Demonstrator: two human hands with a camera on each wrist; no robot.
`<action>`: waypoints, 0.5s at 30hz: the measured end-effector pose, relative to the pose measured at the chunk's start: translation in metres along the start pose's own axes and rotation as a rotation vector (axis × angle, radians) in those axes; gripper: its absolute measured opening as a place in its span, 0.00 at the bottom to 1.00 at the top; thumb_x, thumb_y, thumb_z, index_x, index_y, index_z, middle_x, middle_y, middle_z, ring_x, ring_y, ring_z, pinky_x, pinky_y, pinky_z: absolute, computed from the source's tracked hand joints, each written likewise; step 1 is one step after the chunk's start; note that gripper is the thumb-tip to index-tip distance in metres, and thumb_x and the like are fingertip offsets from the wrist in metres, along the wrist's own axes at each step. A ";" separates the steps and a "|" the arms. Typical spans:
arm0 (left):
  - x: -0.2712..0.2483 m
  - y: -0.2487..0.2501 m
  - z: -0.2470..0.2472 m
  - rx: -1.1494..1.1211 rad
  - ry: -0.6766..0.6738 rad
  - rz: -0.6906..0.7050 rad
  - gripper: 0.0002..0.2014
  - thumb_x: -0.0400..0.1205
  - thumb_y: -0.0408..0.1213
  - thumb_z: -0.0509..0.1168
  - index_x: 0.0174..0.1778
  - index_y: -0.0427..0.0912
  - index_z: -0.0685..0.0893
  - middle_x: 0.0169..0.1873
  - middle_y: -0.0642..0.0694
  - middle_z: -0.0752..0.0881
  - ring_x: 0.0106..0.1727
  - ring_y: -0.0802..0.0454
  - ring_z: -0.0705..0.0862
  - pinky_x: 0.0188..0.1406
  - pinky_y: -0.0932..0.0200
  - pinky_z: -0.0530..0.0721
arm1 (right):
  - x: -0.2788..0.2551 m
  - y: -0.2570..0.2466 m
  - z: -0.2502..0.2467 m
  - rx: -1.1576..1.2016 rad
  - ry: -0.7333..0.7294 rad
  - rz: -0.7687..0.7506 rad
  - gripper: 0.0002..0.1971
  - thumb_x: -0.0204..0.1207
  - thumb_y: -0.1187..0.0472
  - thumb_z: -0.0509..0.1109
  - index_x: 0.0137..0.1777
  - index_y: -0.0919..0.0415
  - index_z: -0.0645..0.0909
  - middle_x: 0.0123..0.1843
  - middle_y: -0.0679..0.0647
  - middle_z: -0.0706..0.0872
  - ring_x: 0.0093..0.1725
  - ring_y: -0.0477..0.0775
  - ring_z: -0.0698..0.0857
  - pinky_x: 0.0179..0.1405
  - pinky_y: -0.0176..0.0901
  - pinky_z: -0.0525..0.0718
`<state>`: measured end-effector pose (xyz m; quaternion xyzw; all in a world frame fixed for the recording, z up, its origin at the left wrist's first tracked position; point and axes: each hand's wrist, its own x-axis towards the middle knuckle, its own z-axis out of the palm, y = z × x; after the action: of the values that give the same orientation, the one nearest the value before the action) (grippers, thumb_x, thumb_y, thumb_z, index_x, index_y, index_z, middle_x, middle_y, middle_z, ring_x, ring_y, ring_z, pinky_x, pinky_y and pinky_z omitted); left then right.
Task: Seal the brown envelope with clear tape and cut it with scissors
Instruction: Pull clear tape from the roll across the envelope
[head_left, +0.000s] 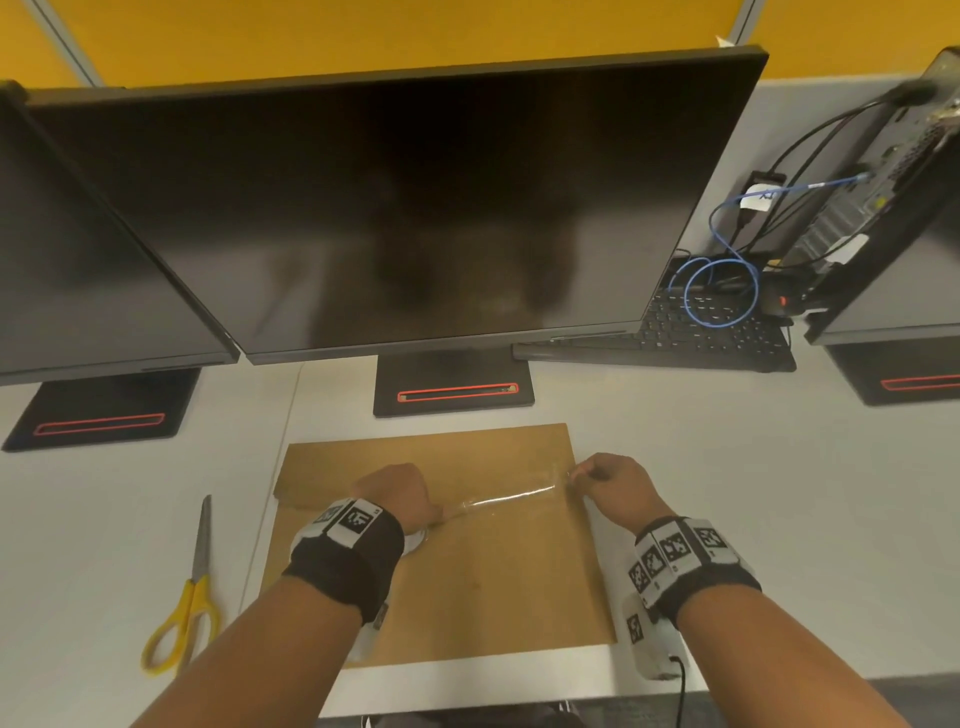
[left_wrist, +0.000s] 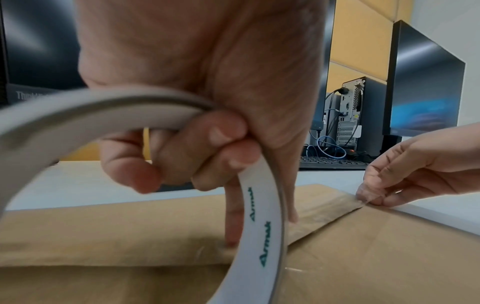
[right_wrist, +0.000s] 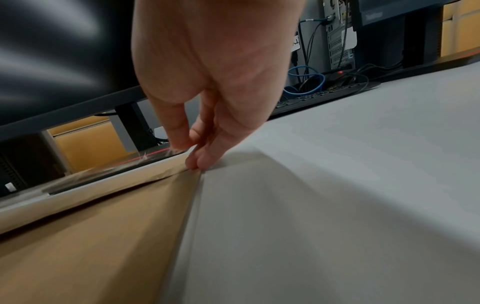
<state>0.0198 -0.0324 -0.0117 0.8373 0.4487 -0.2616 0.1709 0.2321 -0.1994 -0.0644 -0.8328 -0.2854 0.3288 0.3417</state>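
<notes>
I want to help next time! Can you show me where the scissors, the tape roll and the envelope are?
scissors (head_left: 183, 618), head view, on the yellow handles.
tape roll (left_wrist: 262, 236), left wrist view, on the white inner ring with green lettering.
envelope (head_left: 493, 587), head view, on its bare brown front.
</notes>
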 end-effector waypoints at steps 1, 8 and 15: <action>0.001 0.001 0.000 0.012 -0.005 -0.005 0.21 0.75 0.60 0.67 0.43 0.42 0.86 0.44 0.46 0.89 0.47 0.47 0.87 0.45 0.57 0.81 | 0.000 0.000 0.000 0.001 0.001 -0.005 0.05 0.75 0.64 0.70 0.38 0.59 0.86 0.43 0.54 0.89 0.44 0.49 0.83 0.39 0.25 0.73; 0.009 0.011 -0.001 0.037 -0.008 -0.060 0.17 0.74 0.55 0.71 0.36 0.43 0.79 0.41 0.45 0.86 0.40 0.48 0.81 0.42 0.59 0.80 | -0.001 0.001 0.002 -0.065 0.029 -0.053 0.04 0.74 0.65 0.70 0.40 0.63 0.86 0.38 0.50 0.85 0.39 0.45 0.80 0.35 0.16 0.73; 0.011 0.022 -0.005 0.061 -0.033 -0.071 0.17 0.74 0.52 0.70 0.31 0.46 0.73 0.30 0.51 0.77 0.39 0.48 0.82 0.42 0.59 0.81 | -0.002 -0.001 0.005 -0.122 0.080 -0.039 0.05 0.75 0.64 0.69 0.37 0.61 0.83 0.35 0.49 0.83 0.36 0.44 0.78 0.35 0.13 0.71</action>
<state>0.0448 -0.0338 -0.0129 0.8213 0.4668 -0.2950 0.1435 0.2274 -0.1981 -0.0655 -0.8588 -0.3072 0.2704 0.3081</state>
